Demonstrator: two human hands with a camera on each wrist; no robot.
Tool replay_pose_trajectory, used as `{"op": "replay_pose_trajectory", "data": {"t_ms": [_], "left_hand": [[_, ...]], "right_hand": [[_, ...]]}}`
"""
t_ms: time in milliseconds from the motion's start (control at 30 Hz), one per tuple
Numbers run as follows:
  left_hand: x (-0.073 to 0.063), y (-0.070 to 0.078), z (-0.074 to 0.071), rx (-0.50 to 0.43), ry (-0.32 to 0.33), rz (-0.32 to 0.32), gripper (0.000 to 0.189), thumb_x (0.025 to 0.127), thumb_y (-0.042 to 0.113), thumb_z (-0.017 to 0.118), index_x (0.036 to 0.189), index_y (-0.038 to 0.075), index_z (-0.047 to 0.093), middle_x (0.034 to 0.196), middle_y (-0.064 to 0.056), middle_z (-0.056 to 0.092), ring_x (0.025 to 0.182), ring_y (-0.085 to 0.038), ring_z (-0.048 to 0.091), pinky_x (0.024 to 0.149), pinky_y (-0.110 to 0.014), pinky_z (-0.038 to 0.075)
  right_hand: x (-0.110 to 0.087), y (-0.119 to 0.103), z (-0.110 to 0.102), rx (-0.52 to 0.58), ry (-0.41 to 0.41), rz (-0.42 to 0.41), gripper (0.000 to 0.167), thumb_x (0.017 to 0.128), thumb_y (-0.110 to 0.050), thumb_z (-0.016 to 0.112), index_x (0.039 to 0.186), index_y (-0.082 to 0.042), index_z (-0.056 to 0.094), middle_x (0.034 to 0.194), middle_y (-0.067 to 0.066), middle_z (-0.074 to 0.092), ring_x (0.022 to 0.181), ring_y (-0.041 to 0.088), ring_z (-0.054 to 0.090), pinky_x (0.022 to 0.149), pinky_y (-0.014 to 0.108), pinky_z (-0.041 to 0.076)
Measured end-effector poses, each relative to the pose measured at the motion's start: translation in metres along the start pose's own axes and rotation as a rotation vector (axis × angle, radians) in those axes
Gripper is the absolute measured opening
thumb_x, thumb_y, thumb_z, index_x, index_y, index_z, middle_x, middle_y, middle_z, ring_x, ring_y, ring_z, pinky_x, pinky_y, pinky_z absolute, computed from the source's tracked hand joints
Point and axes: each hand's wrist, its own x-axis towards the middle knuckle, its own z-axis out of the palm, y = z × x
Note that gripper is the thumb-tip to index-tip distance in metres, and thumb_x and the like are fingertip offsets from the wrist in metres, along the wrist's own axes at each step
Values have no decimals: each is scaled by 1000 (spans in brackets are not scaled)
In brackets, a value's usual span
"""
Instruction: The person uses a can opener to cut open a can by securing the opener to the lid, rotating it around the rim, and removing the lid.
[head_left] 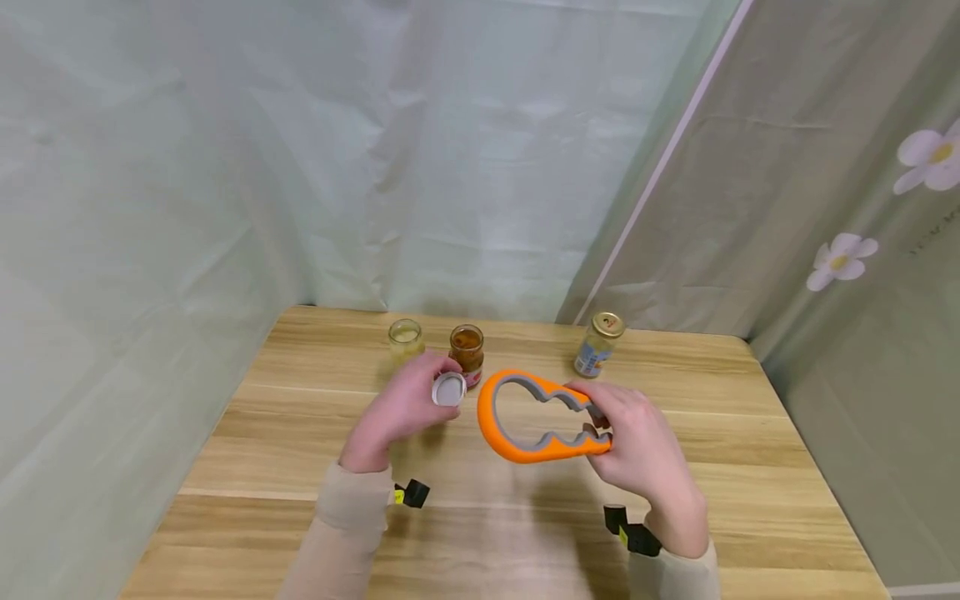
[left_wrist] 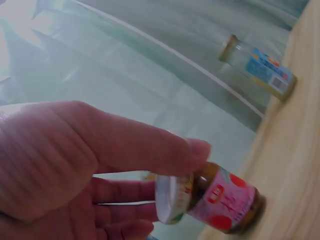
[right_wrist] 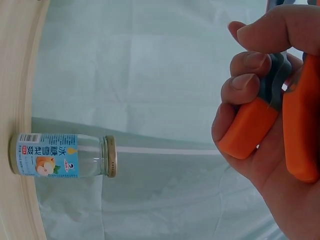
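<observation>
My left hand [head_left: 405, 402] pinches a small jar lid [head_left: 449, 390], its white inside turned up toward the head camera. Just beyond the lid stands a jar of brown food [head_left: 467, 346] with no lid on its mouth; the left wrist view shows its pink label [left_wrist: 227, 200]. Close beside it, behind the left hand, is a lidless glass jar [head_left: 406, 333] with pale contents, partly hidden. My right hand [head_left: 637, 437] grips the handle ends of an orange and grey jar opener [head_left: 489, 417], held above the table with its rounded end pointing left.
A glass jar with a gold lid and blue label [right_wrist: 55, 155] stands upright at the back right, beyond the right hand. The wooden table [head_left: 300, 450] ends at a pale curtain [head_left: 465, 167] behind the jars; more curtain hangs at both sides.
</observation>
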Motion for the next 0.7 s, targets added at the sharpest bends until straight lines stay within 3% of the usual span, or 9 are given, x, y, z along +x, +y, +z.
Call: {"op": "replay_pose_trajectory", "data": {"t_ms": [133, 300, 700], "left_hand": [[4, -6, 6, 67, -81, -32, 50, 78, 9, 95, 121, 3, 72, 121, -9, 70, 108, -29, 62, 97, -47, 51], [6, -11, 14, 79, -113, -62, 51, 79, 12, 95, 124, 4, 73, 126, -11, 68, 109, -30, 62, 95, -48, 52], [17, -20, 40, 190, -155, -4, 52, 78, 16, 96, 124, 1, 76, 128, -14, 69, 120, -33, 61, 106, -49, 49]], "right_hand": [[0, -1, 0, 9, 3, -11, 69, 66, 9, 70, 129, -19, 71, 85, -12, 58, 69, 5, 49, 66, 32, 46], [0, -2, -1, 29, -3, -26, 69, 68, 10, 71, 129, -21, 70, 85, -11, 58, 69, 5, 49, 67, 33, 46], [2, -3, -2, 7, -10, -34, 69, 67, 9, 72, 127, -25, 70, 82, -14, 54, 68, 5, 47, 66, 33, 45]]}}
